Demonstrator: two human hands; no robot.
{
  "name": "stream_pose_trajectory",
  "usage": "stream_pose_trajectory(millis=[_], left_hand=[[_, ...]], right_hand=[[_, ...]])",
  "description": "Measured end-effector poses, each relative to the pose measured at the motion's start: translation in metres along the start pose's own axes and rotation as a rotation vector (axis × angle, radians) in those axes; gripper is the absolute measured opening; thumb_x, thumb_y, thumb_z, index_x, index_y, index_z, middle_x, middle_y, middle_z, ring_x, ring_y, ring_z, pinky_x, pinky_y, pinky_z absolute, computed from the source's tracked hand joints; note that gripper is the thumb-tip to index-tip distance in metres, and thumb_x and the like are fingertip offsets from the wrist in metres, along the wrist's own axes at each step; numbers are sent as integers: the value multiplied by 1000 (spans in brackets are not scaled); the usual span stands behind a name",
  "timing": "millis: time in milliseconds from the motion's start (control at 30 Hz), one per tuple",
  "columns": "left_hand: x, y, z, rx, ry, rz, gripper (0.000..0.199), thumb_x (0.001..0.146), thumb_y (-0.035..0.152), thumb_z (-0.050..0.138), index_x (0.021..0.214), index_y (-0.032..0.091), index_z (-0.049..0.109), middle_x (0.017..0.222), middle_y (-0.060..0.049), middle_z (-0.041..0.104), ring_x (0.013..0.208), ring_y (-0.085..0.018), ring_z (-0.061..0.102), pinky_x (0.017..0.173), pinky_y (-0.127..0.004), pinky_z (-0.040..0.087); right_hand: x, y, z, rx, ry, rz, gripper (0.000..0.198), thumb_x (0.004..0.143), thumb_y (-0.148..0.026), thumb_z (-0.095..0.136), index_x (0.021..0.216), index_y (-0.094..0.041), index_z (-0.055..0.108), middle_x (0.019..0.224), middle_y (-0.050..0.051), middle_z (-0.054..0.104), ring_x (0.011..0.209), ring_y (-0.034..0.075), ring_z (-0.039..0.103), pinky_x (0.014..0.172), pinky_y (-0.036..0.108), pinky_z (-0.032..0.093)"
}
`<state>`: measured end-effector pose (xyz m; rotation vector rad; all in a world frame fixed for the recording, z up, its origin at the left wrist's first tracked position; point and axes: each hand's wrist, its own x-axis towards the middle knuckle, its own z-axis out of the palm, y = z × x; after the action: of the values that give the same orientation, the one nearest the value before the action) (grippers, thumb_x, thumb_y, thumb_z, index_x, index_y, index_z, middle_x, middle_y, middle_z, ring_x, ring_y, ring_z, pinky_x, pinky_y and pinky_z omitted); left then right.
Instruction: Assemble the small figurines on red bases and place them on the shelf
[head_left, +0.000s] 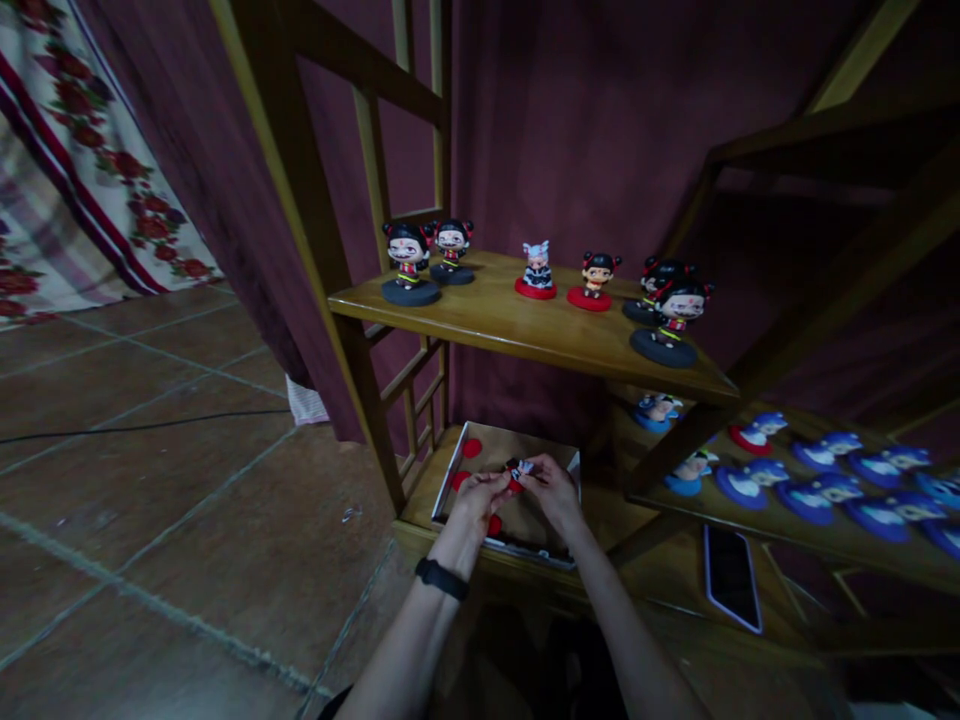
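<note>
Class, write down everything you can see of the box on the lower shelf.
The box is shallow and open-topped, with pale walls and a brown inside, seemingly cardboard. It lies on the shelf, red discs inside. The left hand and right hand, over it, hide part; whether they touch it is unclear.

- Smooth, glossy wood noted on upper shelf.
- Matt cardboard observed in box.
- Smooth, plastic-looking finish recorded on figurines.
- Matt cloth identified at curtain.

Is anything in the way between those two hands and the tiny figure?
Nothing visible is: the left hand and right hand both have their fingers directly on the small figure, over the box.
</note>
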<state>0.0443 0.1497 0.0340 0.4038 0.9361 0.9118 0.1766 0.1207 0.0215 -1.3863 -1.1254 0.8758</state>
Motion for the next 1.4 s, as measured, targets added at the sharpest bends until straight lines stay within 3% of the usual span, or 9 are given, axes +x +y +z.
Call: stream_pose_trajectory(millis=[267,567,733,900,1067,1400], left_hand=[[-1,-4,-1,-16,-8,79,17,55,5,73,57,11,57,57,-1,62,55,-10,60,62,-22,49],[9,2,-9,15,-2,-10,11,62,11,69,62,10,59,54,-3,63,48,-9,59,55,-19,50],[15,5,-12,-25,-119,-76,11,67,12,67,75,7,62,70,-11,68,58,-12,63,60,-21,52],[11,5,-12,18,-204,-72,10,68,7,65,77,8,63,72,-10,68,61,-12,64,67,-22,52],[7,7,-10,65,-272,-46,19,69,11,66,87,8,64,78,-12,69,68,-15,65,71,-26,53],[7,9,-11,61,-316,8,21,63,10,70,83,9,65,83,-11,68,72,-15,65,71,-24,52]], right_hand=[[-3,0,5,-37,44,-23,18,64,-30,62,81,-25,58,78,-2,65,76,17,60,74,31,45],[-6,-5,12,31,-14,-26,25,67,-31,61,91,-26,60,86,-1,66,82,16,59,78,31,44],[-5,-7,6,251,175,100,31,65,-40,62,92,-24,62,101,3,64,91,18,58,79,31,45],[-7,-9,1,451,-27,255,35,64,-41,64,92,-21,64,97,6,67,82,18,61,70,30,47],[-8,-12,1,447,-47,249,34,62,-39,67,90,-20,64,98,6,66,86,18,61,71,29,46],[-11,-26,-1,486,-66,232,29,62,-36,68,85,-20,66,92,5,67,81,17,61,71,29,47]])
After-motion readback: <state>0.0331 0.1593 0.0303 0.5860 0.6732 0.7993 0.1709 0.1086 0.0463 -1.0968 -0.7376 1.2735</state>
